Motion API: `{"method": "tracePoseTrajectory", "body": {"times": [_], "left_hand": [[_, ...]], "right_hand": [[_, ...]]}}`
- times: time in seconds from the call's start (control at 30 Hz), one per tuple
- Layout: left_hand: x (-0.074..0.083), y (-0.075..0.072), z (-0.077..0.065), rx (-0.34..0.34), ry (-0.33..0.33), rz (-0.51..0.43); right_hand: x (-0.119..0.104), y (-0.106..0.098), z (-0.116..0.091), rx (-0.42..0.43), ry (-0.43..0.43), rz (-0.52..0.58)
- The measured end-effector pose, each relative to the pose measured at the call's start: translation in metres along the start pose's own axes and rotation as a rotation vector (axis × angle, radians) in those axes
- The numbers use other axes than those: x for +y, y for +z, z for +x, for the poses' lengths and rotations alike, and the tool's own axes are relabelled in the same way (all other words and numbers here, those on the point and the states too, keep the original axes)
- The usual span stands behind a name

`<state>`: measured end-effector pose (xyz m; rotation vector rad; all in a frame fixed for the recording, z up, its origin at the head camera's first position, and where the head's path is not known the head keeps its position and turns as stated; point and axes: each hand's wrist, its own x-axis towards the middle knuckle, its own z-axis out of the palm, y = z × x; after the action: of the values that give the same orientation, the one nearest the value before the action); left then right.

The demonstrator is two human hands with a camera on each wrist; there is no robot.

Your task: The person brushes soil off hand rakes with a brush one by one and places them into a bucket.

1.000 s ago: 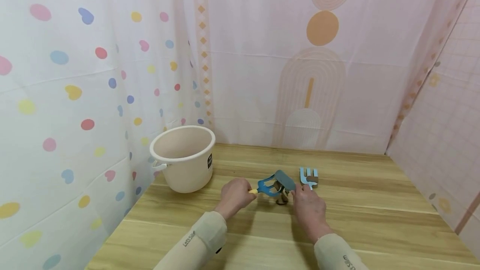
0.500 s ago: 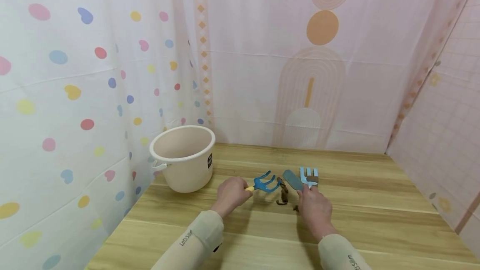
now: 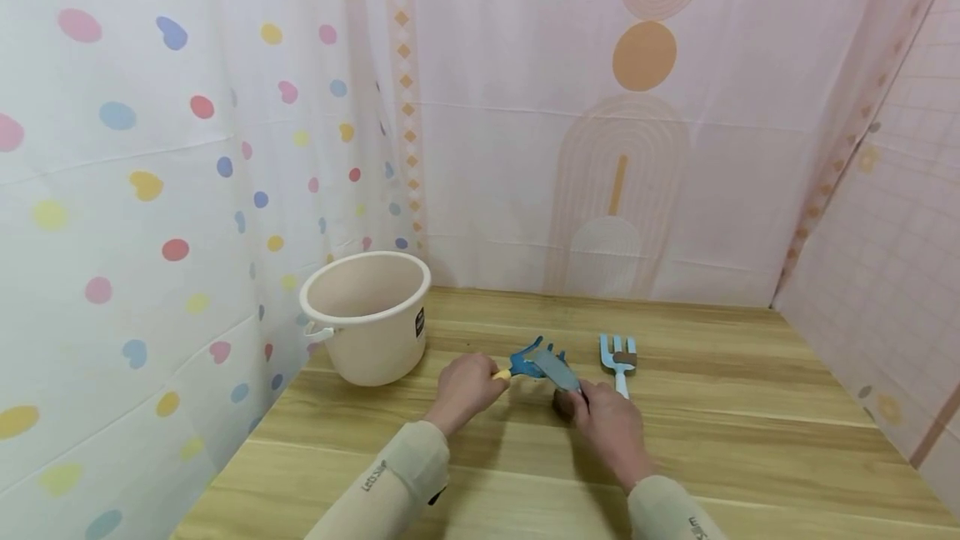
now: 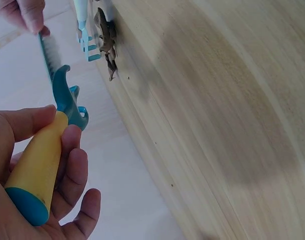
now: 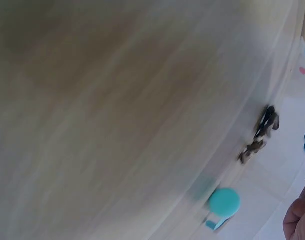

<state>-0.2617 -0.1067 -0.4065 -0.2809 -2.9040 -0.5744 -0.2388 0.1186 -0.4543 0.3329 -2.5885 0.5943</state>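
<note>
Reaching forward, both arms were held low over the wooden table (image 3: 525,482). The blue rake (image 3: 524,365) was gripped by the left hand (image 3: 467,390), its fingers curled round the yellow handle (image 4: 37,150). The brush (image 3: 557,371) was pinched by the right hand (image 3: 613,427) and slanted across the rake's prongs in the head view; whether the two touched could not be told. Pale bristles (image 4: 52,52) were shown by the left wrist view, as were the dry brown leaves (image 4: 107,37) on the table, mostly hidden behind the right hand from above. A round turquoise end (image 5: 224,202) was caught by the right wrist view. The light blue fork (image 3: 618,367) was set just beyond the right hand. The cream bucket (image 3: 382,348) was stood upright at the left, its bottom hidden.
</note>
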Motion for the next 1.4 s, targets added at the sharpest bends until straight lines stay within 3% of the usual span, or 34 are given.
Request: {"method": "tracePoseTrajectory", "body": {"times": [0.23, 0.43, 0.77, 1.1, 1.4], "left_hand": [[0.000, -0.002, -0.001, -0.040, 0.011, -0.025], [-0.001, -0.002, 0.000, -0.048, 0.015, -0.035], [-0.001, -0.015, 0.007, -0.021, -0.015, -0.050], [-0.004, -0.059, 0.018, -0.006, -0.073, -0.008], [-0.026, -0.113, 0.033, 0.116, -0.023, 0.060]], "right_hand": [[0.013, -0.006, 0.001, 0.016, 0.031, -0.089], [0.022, -0.015, 0.005, -0.012, 0.121, -0.122], [0.029, -0.025, 0.006, -0.024, 0.252, -0.049], [0.024, -0.038, -0.003, 0.000, 0.327, 0.042], [0.034, -0.045, -0.012, 0.000, 0.406, 0.077]]}}
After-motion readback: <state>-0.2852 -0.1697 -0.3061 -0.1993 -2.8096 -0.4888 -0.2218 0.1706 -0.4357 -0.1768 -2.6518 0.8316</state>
